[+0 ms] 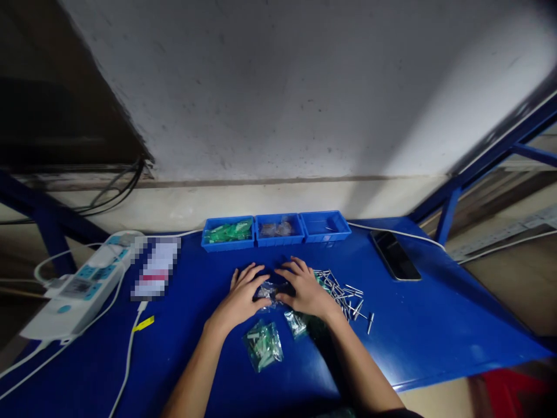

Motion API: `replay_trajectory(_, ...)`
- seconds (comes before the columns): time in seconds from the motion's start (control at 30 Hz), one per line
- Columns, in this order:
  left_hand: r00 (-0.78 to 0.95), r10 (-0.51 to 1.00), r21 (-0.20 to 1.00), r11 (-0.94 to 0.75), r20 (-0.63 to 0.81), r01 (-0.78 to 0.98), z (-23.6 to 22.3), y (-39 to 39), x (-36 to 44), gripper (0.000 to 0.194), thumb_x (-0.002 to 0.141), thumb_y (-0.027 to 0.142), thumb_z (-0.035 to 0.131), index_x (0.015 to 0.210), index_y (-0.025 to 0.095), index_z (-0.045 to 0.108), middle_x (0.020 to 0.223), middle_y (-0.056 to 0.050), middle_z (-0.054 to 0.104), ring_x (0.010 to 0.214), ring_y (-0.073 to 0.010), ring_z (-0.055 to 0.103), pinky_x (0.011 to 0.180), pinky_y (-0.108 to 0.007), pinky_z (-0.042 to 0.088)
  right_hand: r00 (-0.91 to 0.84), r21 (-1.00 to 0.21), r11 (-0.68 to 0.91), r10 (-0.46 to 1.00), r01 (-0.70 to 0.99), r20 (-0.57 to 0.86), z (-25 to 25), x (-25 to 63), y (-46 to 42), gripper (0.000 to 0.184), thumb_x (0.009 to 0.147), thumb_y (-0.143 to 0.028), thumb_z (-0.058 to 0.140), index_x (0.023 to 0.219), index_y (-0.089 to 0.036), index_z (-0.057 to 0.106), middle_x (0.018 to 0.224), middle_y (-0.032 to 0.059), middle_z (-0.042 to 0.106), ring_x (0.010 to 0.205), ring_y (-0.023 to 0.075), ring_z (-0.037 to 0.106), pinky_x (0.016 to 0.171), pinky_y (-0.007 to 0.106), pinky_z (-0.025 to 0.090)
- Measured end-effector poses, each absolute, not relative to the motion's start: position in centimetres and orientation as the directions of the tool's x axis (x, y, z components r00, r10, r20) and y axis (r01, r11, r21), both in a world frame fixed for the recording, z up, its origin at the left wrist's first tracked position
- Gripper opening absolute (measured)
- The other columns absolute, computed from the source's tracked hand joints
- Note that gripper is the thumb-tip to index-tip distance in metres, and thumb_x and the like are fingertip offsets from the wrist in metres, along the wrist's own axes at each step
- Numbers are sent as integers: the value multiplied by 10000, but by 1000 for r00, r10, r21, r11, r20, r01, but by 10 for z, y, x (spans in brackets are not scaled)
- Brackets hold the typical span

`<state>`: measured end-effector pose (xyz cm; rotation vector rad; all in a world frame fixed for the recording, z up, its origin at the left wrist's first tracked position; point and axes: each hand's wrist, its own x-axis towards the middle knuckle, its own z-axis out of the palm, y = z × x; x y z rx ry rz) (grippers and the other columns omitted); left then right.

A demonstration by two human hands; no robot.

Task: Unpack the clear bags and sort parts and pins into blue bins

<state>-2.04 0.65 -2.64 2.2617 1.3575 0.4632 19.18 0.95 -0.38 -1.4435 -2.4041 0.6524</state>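
Both hands are over the middle of the blue table, on either side of a small clear plastic bag (267, 294) of small parts I cannot make out. My left hand (243, 293) has its fingers spread, thumb and forefinger at the bag's left side. From the right, my right hand (308, 292) reaches to the bag with fingers curved and apart. Nearer me lies a clear packet of green and white pieces (263, 345). A smaller packet of shiny parts (296, 323) is below my right hand. Beside that hand spreads a loose pile of metal pins (343, 296), partly covered by it.
Three blue bins line the back: one with green packets (228, 232), one with clear bags (278, 228), one with a few thin pins (324, 225). A phone (395, 255) lies right. Left are a white power strip (87, 284), a blurred-out device (155, 267) and a white cable (130, 348).
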Motion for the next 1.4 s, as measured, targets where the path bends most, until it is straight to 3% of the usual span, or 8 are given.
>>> replay_trajectory(0.07, 424, 905, 549, -376, 42, 747, -26, 8, -21, 310, 745, 240, 650, 1047, 280, 590, 1356, -41, 470, 1313, -302, 316, 1077, -578, 128, -486, -495, 402, 873, 770, -48, -3, 192, 8, 586, 770, -398, 621, 1319, -275, 459, 1356, 106, 440, 1329, 346, 208, 989, 580, 277)
replay_trajectory(0.2, 280, 958, 691, -249, 70, 679, -18, 13, -22, 96, 766, 216, 602, 847, 221, 553, 964, -33, 631, 984, -237, 555, 922, -446, 381, -474, -551, 410, 880, 727, 30, -2, 186, 7, 529, 787, -395, 611, 1285, -257, 500, 1315, 115, 477, 1303, 332, 254, 991, 545, 283)
replay_trajectory(0.33, 153, 987, 903, -101, 39, 418, -11, 15, -23, 175, 773, 299, 614, 871, 201, 508, 753, 8, 586, 739, -157, 570, 720, -280, 434, -314, -745, 304, 940, 594, 134, 0, 171, 7, 350, 859, -401, 522, 1130, -200, 613, 976, 90, 637, 993, 234, 521, 875, 389, 398)
replay_trajectory(0.43, 183, 983, 980, -7, -30, 198, -9, 12, -20, 255, 744, 312, 654, 910, 190, 503, 738, 16, 584, 718, -140, 571, 677, -241, 421, -222, -928, 118, 974, 353, 40, -1, 159, 4, 319, 866, -439, 493, 978, -184, 648, 799, 36, 643, 723, 158, 554, 673, 276, 422)
replay_trajectory(0.63, 254, 962, 991, 75, -100, 107, -6, 7, -10, 247, 816, 400, 576, 864, 158, 569, 715, -4, 600, 629, -121, 546, 602, -221, 409, -135, -998, -65, 989, 4, -65, 1, 152, 0, 333, 795, -486, 568, 718, -162, 575, 564, -36, 483, 497, 85, 384, 477, 210, 293)
replay_trajectory(1.0, 122, 991, 998, 60, -63, 27, -1, 8, -10, 256, 813, 398, 584, 744, 152, 567, 632, 24, 558, 617, -118, 535, 630, -221, 412, -214, -995, -97, 972, 15, -98, -2, 148, -3, 296, 770, -453, 603, 791, -158, 613, 589, -32, 504, 485, 77, 373, 472, 209, 281)
replay_trajectory(1.23, 169, 965, 974, 216, -201, -74, -1, 6, -7, 268, 804, 402, 593, 791, 134, 602, 638, -2, 602, 588, -115, 529, 586, -214, 391, -139, -997, -47, 989, 58, -54, -5, 149, -1, 266, 785, -416, 577, 715, -160, 588, 604, -20, 547, 503, 92, 428, 504, 219, 315)
replay_trajectory(1.4, 208, 948, 955, 269, -240, -126, 4, 8, -10, 251, 771, 382, 631, 832, 139, 611, 682, -25, 641, 617, -136, 573, 596, -222, 406, -185, -996, -85, 980, -37, -77, -2, 152, -1, 271, 782, -414, 595, 688, -161, 582, 601, -13, 567, 530, 102, 466, 525, 221, 332)
